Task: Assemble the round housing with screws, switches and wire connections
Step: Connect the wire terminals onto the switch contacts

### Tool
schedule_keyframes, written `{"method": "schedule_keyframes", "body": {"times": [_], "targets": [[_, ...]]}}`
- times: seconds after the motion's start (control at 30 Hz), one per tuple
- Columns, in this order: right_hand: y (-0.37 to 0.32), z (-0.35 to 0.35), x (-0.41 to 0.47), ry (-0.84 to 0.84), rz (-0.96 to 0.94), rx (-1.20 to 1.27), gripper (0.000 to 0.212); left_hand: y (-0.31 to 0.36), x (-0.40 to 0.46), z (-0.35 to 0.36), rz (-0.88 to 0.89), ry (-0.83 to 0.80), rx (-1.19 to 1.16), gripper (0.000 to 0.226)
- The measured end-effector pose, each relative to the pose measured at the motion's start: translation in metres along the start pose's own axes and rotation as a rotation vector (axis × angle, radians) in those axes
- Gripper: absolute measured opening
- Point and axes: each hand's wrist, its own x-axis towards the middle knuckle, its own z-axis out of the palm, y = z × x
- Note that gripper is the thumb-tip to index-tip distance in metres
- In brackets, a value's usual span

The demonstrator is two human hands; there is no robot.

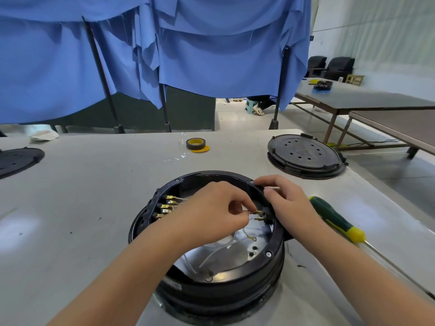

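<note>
The round black housing lies open side up on the grey table, its metal floor and white wires showing. My left hand reaches inside and pinches a brass wire connector at a black switch on the right inner wall. My right hand grips the housing's right rim beside that switch. Several brass terminals line the left inner wall. A loose ring terminal lies on the floor.
A green and yellow screwdriver lies just right of the housing. A black round cover sits at back right, another cover at far left. A tape roll rests mid-table. Blue cloth hangs behind.
</note>
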Motion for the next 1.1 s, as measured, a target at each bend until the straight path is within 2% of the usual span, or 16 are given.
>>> {"method": "schedule_keyframes", "body": {"times": [0.3, 0.63, 0.83, 1.1], "targets": [[0.006, 0.003, -0.001, 0.037, 0.015, 0.104, 0.028, 0.003, 0.011, 0.000, 0.010, -0.064, 0.102, 0.023], [0.010, 0.003, 0.000, 0.039, 0.016, 0.112, 0.028, 0.001, 0.009, 0.006, 0.034, -0.031, 0.108, 0.023], [0.011, 0.004, 0.000, 0.046, 0.011, 0.127, 0.028, 0.002, 0.011, 0.011, 0.096, 0.001, 0.130, 0.010], [0.011, 0.004, -0.001, 0.046, 0.029, 0.147, 0.027, 0.003, 0.016, 0.011, 0.117, 0.007, 0.140, 0.012]]}}
